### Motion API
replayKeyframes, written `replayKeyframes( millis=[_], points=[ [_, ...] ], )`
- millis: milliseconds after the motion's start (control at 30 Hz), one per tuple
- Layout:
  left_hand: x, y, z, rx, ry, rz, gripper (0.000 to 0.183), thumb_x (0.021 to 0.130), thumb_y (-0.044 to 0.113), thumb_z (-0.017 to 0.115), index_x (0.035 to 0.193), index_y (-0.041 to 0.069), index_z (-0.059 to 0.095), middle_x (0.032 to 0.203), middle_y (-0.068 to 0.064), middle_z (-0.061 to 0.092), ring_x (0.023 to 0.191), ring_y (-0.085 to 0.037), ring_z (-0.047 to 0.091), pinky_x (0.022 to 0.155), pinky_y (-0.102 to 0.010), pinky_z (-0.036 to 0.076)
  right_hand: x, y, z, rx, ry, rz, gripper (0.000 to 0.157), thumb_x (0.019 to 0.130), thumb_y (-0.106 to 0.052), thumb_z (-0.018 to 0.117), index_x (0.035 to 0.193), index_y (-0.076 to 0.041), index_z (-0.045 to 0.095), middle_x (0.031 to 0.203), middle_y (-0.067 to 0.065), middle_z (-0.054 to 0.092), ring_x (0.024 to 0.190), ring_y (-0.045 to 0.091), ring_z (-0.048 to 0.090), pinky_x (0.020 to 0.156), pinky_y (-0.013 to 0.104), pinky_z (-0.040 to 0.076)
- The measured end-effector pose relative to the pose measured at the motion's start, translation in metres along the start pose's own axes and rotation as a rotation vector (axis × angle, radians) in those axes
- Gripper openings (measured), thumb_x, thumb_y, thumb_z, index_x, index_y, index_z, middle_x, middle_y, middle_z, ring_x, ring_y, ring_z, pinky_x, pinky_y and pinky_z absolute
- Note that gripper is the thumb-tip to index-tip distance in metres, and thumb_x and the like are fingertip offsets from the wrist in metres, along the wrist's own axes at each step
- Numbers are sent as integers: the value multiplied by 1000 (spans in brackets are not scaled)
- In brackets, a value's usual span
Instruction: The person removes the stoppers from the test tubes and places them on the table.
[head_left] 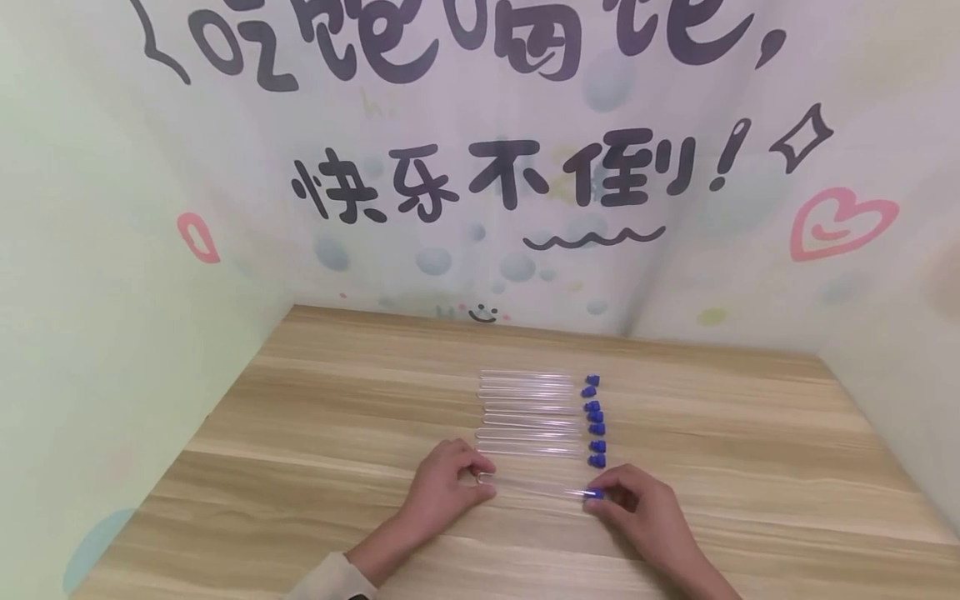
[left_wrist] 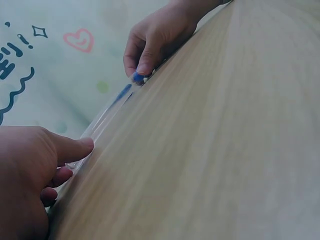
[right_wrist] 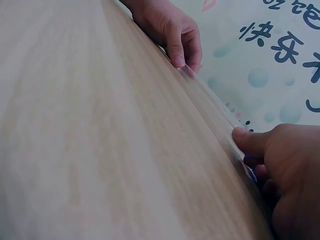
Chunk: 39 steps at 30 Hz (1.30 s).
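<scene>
A clear test tube (head_left: 528, 486) lies crosswise nearest me, its rounded end to the left and a blue stopper (head_left: 594, 494) at its right end. My left hand (head_left: 447, 485) holds the rounded end between thumb and fingers. With thumb and forefinger, my right hand (head_left: 651, 510) pinches the tube at the blue stopper. How deep the stopper sits is hidden by the fingers. Just beyond, several similar test tubes (head_left: 532, 409) lie side by side, each with a blue stopper (head_left: 597, 447) at or near its right end.
The wood-grain table (head_left: 315, 400) carries everything. Behind it hangs a pale cloth (head_left: 390, 275) printed with dark lettering, hearts and bubbles. More pale cloth stands along the left and right sides.
</scene>
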<state>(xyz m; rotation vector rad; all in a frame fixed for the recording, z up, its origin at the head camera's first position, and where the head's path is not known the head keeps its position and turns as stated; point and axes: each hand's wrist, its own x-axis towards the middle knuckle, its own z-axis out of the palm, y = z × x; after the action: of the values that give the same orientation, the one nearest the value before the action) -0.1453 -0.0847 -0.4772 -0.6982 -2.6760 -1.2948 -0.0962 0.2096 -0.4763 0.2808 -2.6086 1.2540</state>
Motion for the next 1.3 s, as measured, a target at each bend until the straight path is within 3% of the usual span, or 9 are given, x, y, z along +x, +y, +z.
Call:
replayKeyframes(
  millis=[167, 300, 467, 700, 967, 1300],
  points=[
    [-1, 2, 0, -36, -4, -34, 16, 74, 26, 82, 86, 21, 73, 80, 13, 57, 76, -6, 48, 68, -26, 42, -1, -1, 1, 11, 4, 109, 18, 73, -20, 82, 87, -25, 72, 74, -15, 64, 62, 6, 55, 55, 23, 45],
    [-2, 2, -1, -92, -4, -42, 16, 75, 25, 82, 87, 19, 74, 71, 10, 52, 65, -6, 44, 61, -24, 40, -1, -2, 2, 16, 56, 122, 20, 72, -15, 83, 88, -22, 74, 78, -15, 67, 66, 6, 59, 59, 23, 49],
    [-3, 3, -1, -162, -1, 26, 12, 77, 20, 80, 85, 15, 73, 61, 11, 46, 57, -3, 41, 53, -22, 40, -1, -5, 1, 34, 103, 138, 21, 71, -15, 83, 90, -19, 75, 78, -14, 68, 66, 7, 59, 57, 23, 49],
    [-4, 8, -2, -221, -4, 73, 11, 76, 15, 81, 82, 11, 73, 59, 10, 49, 54, 0, 42, 49, -20, 39, 1, -10, -1, 19, 126, 230, 19, 71, -17, 84, 88, -19, 76, 73, -11, 67, 56, 7, 54, 49, 23, 45],
    [-3, 7, -2, -242, 15, 45, 10, 76, 13, 80, 83, 11, 73, 65, 11, 55, 57, -3, 46, 51, -21, 41, 0, -8, -1, 63, 139, 198, 20, 69, -17, 85, 86, -19, 76, 77, -10, 70, 63, 7, 59, 53, 22, 47],
    [0, 2, -5, -247, 5, 6, 9, 76, 13, 80, 82, 11, 74, 70, 10, 61, 59, -4, 48, 52, -21, 42, -1, -2, -9, 189, 23, 96, 18, 71, -17, 83, 87, -19, 76, 83, -9, 71, 75, 12, 66, 64, 25, 52]
  ],
)
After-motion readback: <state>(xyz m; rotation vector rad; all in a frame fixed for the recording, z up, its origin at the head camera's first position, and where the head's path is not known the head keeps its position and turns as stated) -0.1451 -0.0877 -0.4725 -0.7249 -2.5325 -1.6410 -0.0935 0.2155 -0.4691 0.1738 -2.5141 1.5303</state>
